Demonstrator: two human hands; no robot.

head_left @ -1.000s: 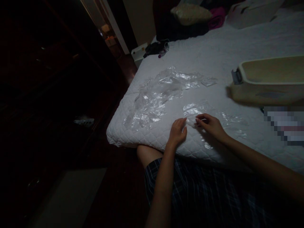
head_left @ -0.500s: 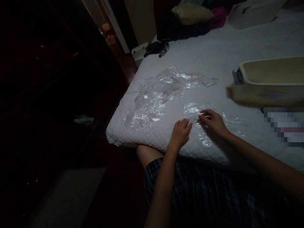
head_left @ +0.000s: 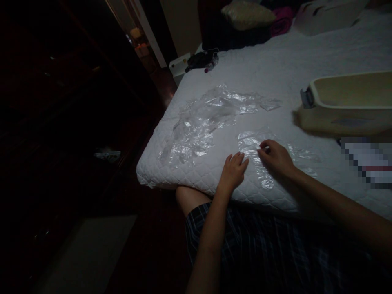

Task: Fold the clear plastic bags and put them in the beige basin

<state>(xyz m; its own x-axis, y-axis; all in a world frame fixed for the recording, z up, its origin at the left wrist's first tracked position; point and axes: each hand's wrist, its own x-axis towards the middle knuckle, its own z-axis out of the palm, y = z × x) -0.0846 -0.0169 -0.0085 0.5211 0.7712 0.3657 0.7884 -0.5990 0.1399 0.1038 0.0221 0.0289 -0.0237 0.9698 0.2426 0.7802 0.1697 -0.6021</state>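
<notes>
A thin clear plastic bag [head_left: 265, 177] lies spread on the white quilted bed [head_left: 205, 177] in front of me. My right hand [head_left: 277, 158] is over it, thumb and fingertips pinched on its film near the upper middle. Resting on the quilt at the bag's left edge, my left hand [head_left: 234, 171] has its fingers spread and holds nothing. More crumpled clear plastic bags [head_left: 211, 110] form a loose heap farther up and to the left. The light is dim, so the exact grip is hard to see.
A cream plastic tub [head_left: 346, 120] with a grey latch stands on the bed at right, above a pixelated item [head_left: 367, 163]. At the back are a filled bag [head_left: 248, 15], a rolled magenta cloth [head_left: 281, 21] and a white box [head_left: 327, 18]. Dark furniture fills the left.
My right hand has shifted slightly to the right, its fingers curled a bit more. My left hand stays nearly in place, and the bags look almost unchanged.
</notes>
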